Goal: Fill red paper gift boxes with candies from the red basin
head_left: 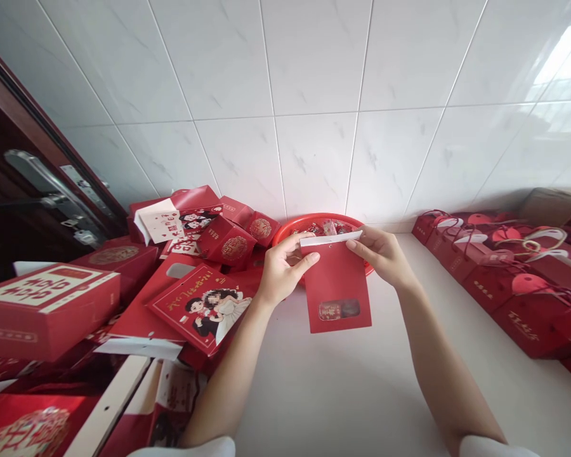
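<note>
A flat-faced red box (337,279) with a white top flap and a small window near its bottom hangs upright between my hands. Something red and dark shows through the window. My left hand (285,263) pinches the flap's left end, thumb in front. At the right end, my right hand (379,252) grips the flap, its thumb also on the front. Directly behind the box is a red plastic basket (292,223) holding small wrapped items, partly hidden by the box and my hands.
Red boxes, some printed with figures (209,308), are piled on the left of the white table (333,393). Rows of red gift bags (485,279) with cords stand at the right. A tiled wall (314,152) rises behind, and a dark door with a handle (52,184) is at the left.
</note>
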Demonstrator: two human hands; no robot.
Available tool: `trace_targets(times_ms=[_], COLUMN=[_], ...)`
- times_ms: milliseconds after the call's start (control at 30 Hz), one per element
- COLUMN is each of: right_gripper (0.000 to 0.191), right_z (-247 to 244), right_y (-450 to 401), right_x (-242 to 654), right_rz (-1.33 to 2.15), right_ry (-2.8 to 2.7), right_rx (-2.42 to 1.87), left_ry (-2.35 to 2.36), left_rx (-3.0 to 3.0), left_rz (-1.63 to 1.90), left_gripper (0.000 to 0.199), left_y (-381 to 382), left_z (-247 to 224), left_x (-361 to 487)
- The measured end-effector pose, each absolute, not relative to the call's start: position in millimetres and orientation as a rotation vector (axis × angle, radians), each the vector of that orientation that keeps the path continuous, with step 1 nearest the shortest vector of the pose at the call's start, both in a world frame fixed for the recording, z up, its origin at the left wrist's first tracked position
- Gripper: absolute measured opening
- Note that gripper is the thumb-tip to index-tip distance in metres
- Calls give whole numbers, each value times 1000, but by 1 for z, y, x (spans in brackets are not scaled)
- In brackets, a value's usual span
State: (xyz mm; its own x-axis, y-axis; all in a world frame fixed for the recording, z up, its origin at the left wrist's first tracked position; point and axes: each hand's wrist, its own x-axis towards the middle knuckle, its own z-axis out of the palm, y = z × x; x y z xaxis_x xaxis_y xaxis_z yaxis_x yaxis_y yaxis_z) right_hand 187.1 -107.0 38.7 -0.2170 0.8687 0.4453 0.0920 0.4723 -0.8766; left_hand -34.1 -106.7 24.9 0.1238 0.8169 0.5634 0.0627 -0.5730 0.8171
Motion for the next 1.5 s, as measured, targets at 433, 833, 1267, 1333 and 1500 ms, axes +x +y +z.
trace_targets(times_ms=[433, 833, 1267, 1333, 1500], right_gripper=[51, 35, 35, 35, 33], right_z=[44, 51, 49, 49, 49], right_y=[-112, -117, -116, -116, -115], right_x=[187, 189, 192, 192, 196], right_rz=[845, 940, 906, 919, 910], right_ry=[-1710, -1687, -1651, -1640, -1689], right_rx=[-849, -899, -821, -806, -843], left_ry=[914, 938, 880, 857, 817], left_rx=[1862, 1905, 1720, 1676, 1718], left_rz=[1585, 1614, 1484, 1432, 1369], left_gripper=[31, 13, 39, 35, 23], left_y=[-111, -113, -114, -113, -113], left_z=[30, 30, 34, 34, 32], left_x=[-37, -35, -35, -33, -29])
